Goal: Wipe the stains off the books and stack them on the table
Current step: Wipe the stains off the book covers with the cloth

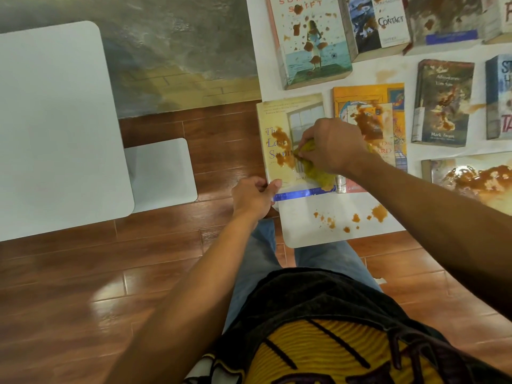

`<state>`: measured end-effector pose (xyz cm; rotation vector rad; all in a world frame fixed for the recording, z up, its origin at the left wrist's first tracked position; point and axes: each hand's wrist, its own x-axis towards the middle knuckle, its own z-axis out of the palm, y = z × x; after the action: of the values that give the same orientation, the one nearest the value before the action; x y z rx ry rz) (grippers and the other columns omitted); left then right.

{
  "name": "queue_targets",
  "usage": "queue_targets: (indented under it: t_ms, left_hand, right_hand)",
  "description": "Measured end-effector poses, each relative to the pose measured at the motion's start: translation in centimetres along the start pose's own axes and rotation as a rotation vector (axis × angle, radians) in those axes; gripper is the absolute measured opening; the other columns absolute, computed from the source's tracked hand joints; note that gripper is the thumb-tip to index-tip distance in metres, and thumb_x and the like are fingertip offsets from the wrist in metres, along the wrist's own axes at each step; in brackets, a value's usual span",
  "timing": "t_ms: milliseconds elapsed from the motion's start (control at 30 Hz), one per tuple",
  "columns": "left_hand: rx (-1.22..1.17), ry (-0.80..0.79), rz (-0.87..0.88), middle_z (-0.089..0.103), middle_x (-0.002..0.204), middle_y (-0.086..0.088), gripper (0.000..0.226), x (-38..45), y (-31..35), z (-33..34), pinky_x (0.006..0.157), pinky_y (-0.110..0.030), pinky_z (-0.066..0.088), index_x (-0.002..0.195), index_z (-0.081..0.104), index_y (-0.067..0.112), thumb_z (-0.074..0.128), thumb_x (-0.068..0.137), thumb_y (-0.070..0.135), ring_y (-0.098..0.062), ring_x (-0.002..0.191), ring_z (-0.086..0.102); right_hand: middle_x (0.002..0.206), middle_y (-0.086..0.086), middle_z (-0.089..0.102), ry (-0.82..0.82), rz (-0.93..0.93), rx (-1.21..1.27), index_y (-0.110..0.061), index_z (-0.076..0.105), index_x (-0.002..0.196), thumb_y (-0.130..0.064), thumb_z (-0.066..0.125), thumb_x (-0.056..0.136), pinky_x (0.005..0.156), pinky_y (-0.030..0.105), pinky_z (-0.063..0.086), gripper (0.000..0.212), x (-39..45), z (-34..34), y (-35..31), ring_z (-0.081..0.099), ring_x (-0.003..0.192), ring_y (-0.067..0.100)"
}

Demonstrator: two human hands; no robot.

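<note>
White table [304, 234] — book [278, 117] lengthwise away, cloth [315, 169] atop.

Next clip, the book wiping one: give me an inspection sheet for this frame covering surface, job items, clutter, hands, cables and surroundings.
Surface: white table on the right, spattered with brown stains near its front edge.
Job items: cream book at the table's near left corner, brown smear on its cover; yellow cloth on it; other stained books laid flat behind and to the right.
Clutter: nothing seen.
Hands: left hand pinches the cream book's near left corner; right hand grips the cloth against the cover.
Cables: nothing seen.
Surroundings: second white table on the left, wooden floor.
</note>
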<state>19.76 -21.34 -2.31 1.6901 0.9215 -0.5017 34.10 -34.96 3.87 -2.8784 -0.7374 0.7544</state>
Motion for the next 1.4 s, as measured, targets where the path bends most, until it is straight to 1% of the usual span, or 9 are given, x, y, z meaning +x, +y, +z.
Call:
queue_targets:
  t_ms: [133, 333, 433, 567, 700, 833, 1133, 1300, 1400]
  left_hand:
    - [0.001, 0.001, 0.010, 0.073, 0.096, 0.003, 0.029, -0.1, 0.1, -0.1, 0.055, -0.015, 0.053, 0.099, 0.073, 0.010, 0.074, 0.090, 0.038, -0.008, 0.075, 0.070]
    - [-0.034, -0.004, -0.003, 0.073, 0.102, 0.002, 0.028, -0.2, 0.0, 0.0, 0.054, -0.013, 0.052, 0.103, 0.072, 0.010, 0.073, 0.090, 0.035, -0.012, 0.084, 0.071]
    - [-0.052, 0.000, -0.015, 0.075, 0.104, 0.000, 0.029, -0.1, 0.0, 0.1, 0.063, -0.020, 0.058, 0.105, 0.074, 0.010, 0.074, 0.090, 0.035, -0.014, 0.086, 0.072]
    - [-0.044, -0.005, -0.003, 0.073, 0.101, 0.005, 0.028, 0.0, -0.1, 0.1, 0.062, -0.018, 0.055, 0.107, 0.073, 0.012, 0.072, 0.091, 0.035, -0.007, 0.081, 0.069]
    - [-0.172, -0.036, -0.097, 0.075, 0.105, -0.001, 0.028, 0.1, -0.4, 0.3, 0.077, -0.038, 0.062, 0.107, 0.073, 0.013, 0.069, 0.093, 0.037, -0.018, 0.085, 0.074]
    - [-0.261, -0.069, -0.172, 0.075, 0.103, -0.002, 0.029, -0.5, -0.6, 0.8, 0.062, -0.023, 0.054, 0.106, 0.071, 0.018, 0.055, 0.101, 0.042, -0.016, 0.083, 0.072]
    - [-0.198, -0.069, -0.145, 0.076, 0.099, -0.002, 0.035, 0.0, -0.5, 0.2, 0.081, -0.037, 0.061, 0.104, 0.073, 0.012, 0.050, 0.104, 0.039, -0.020, 0.083, 0.076]
    - [-0.080, -0.083, -0.020, 0.073, 0.107, -0.003, 0.037, -0.1, -0.5, -0.1, 0.055, -0.013, 0.052, 0.110, 0.070, 0.008, 0.047, 0.106, 0.036, -0.018, 0.082, 0.073]
    - [-0.053, -0.095, 0.022, 0.072, 0.108, -0.003, 0.035, 0.0, -0.4, -0.3, 0.055, -0.012, 0.052, 0.111, 0.069, 0.010, 0.045, 0.106, 0.035, -0.017, 0.084, 0.072]
  right_hand:
    - [0.107, -0.004, 0.067, -0.083, -0.009, 0.014, -0.035, 0.075, 0.099, -0.048, 0.071, 0.087, 0.067, 0.029, 0.041, 0.018, -0.6, 0.4, -0.2, 0.052, 0.086, 0.016]
    - [0.102, -0.002, 0.069, -0.036, 0.053, 0.078, -0.035, 0.076, 0.094, -0.045, 0.071, 0.087, 0.065, 0.030, 0.045, 0.013, -2.0, 1.6, -1.0, 0.060, 0.088, 0.019]
    - [0.103, -0.001, 0.066, 0.039, 0.056, 0.071, -0.032, 0.076, 0.099, -0.044, 0.070, 0.090, 0.065, 0.030, 0.043, 0.016, -2.8, 2.1, -1.3, 0.061, 0.088, 0.021]
    - [0.103, 0.003, 0.064, 0.081, -0.054, 0.017, -0.027, 0.076, 0.107, -0.041, 0.067, 0.092, 0.063, 0.029, 0.038, 0.022, -3.9, 3.0, -1.8, 0.064, 0.090, 0.026]
    - [0.101, 0.001, 0.063, 0.144, -0.040, 0.057, -0.025, 0.076, 0.111, -0.039, 0.067, 0.093, 0.061, 0.027, 0.038, 0.024, -4.0, 3.3, -2.5, 0.064, 0.084, 0.024]
    - [0.105, 0.001, 0.060, 0.150, -0.051, 0.103, -0.023, 0.074, 0.113, -0.038, 0.066, 0.094, 0.061, 0.028, 0.036, 0.025, -3.7, 3.7, -3.4, 0.064, 0.085, 0.024]
    - [0.103, 0.001, 0.059, 0.168, -0.031, 0.081, -0.024, 0.074, 0.111, -0.036, 0.064, 0.095, 0.059, 0.029, 0.036, 0.023, -4.4, 3.9, -3.0, 0.064, 0.082, 0.026]
    - [0.105, -0.001, 0.061, 0.187, 0.126, 0.115, -0.027, 0.074, 0.112, -0.036, 0.064, 0.095, 0.066, 0.032, 0.047, 0.022, -4.5, 3.8, -1.2, 0.064, 0.087, 0.025]
    - [0.106, 0.000, 0.061, 0.202, 0.145, 0.129, -0.026, 0.074, 0.112, -0.037, 0.064, 0.095, 0.066, 0.030, 0.044, 0.023, -4.6, 4.2, -2.3, 0.064, 0.087, 0.026]
